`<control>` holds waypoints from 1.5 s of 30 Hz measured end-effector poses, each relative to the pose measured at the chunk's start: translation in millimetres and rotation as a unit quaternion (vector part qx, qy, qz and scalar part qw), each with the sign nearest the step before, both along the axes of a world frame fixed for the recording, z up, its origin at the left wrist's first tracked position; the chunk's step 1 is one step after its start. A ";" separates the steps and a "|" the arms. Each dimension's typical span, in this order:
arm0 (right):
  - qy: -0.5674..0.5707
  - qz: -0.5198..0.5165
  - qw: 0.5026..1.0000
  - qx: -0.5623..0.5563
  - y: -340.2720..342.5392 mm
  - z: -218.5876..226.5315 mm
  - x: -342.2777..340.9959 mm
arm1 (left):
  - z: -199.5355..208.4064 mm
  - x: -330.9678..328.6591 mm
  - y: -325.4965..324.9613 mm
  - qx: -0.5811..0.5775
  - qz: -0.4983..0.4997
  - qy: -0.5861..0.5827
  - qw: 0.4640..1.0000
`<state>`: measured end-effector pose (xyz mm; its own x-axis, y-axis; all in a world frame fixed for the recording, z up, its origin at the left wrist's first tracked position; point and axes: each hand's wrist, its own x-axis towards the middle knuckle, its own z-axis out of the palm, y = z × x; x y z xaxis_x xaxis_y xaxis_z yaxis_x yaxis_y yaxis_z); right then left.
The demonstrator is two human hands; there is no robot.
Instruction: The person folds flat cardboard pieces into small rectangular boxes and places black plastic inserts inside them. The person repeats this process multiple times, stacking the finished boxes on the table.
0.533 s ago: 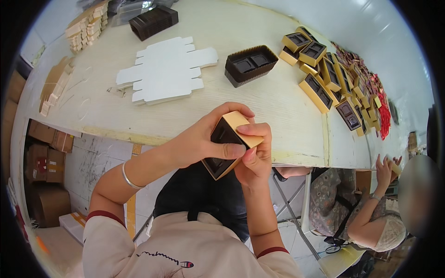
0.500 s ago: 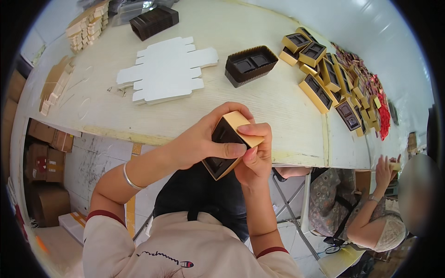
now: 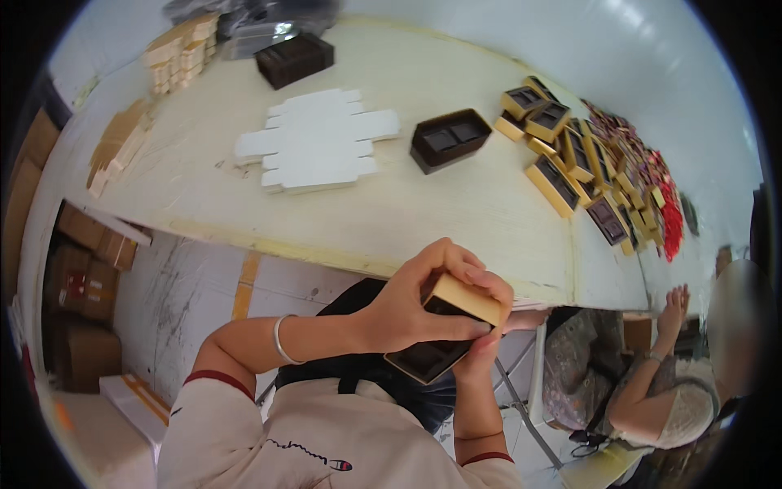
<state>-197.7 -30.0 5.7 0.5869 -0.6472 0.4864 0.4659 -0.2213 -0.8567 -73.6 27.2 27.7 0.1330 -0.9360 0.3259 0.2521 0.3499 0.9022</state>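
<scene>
Box (image 3: 463, 299) sits between left hand (image 3: 406, 306) and right hand (image 3: 484, 356), both clamped around it.

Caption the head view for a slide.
Left hand and right hand hold a gold box with a dark tray inside, by a table.

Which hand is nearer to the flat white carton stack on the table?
Left. The left hand, on the gold box, is below and right of the flat white carton stack in the picture; the right hand, on the same box, is farther right and lower.
</scene>
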 end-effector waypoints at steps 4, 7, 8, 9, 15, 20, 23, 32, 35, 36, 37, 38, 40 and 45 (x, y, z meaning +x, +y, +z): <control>0.087 -0.106 0.989 -0.052 6.1 14.4 -3.8 | -2.9 5.1 1.5 0.020 -0.018 -0.023 0.999; 0.154 -0.082 0.984 0.034 -9.4 9.5 -10.3 | -0.6 21.2 6.9 0.062 -0.013 0.011 0.998; 0.185 -0.022 0.977 0.108 -21.3 9.2 -10.7 | -2.4 27.6 8.2 0.060 -0.001 0.022 0.998; 0.214 0.040 0.959 0.182 -33.7 7.8 -10.7 | -3.3 34.6 11.0 0.045 0.045 -0.005 0.998; -0.013 -0.034 0.953 0.301 -178.7 56.1 -14.4 | -1.4 100.5 28.4 0.022 0.250 -0.275 0.928; 0.095 0.004 0.959 0.268 -175.3 22.4 31.4 | -7.5 161.7 39.4 0.139 0.391 -0.610 0.675; 0.138 0.052 0.975 0.166 -119.8 -0.7 51.1 | -4.6 185.2 49.2 0.207 0.321 -0.587 0.713; 0.153 -0.017 0.988 -0.029 -92.6 -26.7 49.9 | 21.7 199.7 44.4 0.183 0.301 -0.632 0.690; 0.102 -0.125 0.964 -0.212 -87.9 -24.2 45.0 | 21.6 179.0 51.7 -0.040 0.449 -0.676 0.583; 0.079 -0.172 0.937 -0.295 -83.6 -25.0 43.5 | 29.3 159.8 60.9 -0.105 0.468 -0.676 0.559; 0.055 -0.211 0.891 -0.398 -77.6 -22.1 33.3 | 32.3 139.0 70.0 -0.148 0.414 -0.697 0.566; -0.001 -0.238 0.835 -0.496 -66.9 -23.3 24.1 | 29.5 117.6 78.6 -0.188 0.360 -0.713 0.571; -0.088 -0.208 0.787 -0.574 -44.1 -20.0 10.4 | 12.5 74.5 83.4 -0.209 0.274 -0.690 0.636; 0.130 -0.271 0.774 -0.557 -26.4 -35.1 -47.1 | -28.9 44.4 41.9 -0.138 0.155 -0.568 0.797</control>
<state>-244.8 -56.4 -29.4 0.5481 -0.0966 0.8309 -0.1100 -0.9930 -0.0429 -29.2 69.2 -1.2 -0.1829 -0.7880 0.5879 -0.8089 0.4605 0.3656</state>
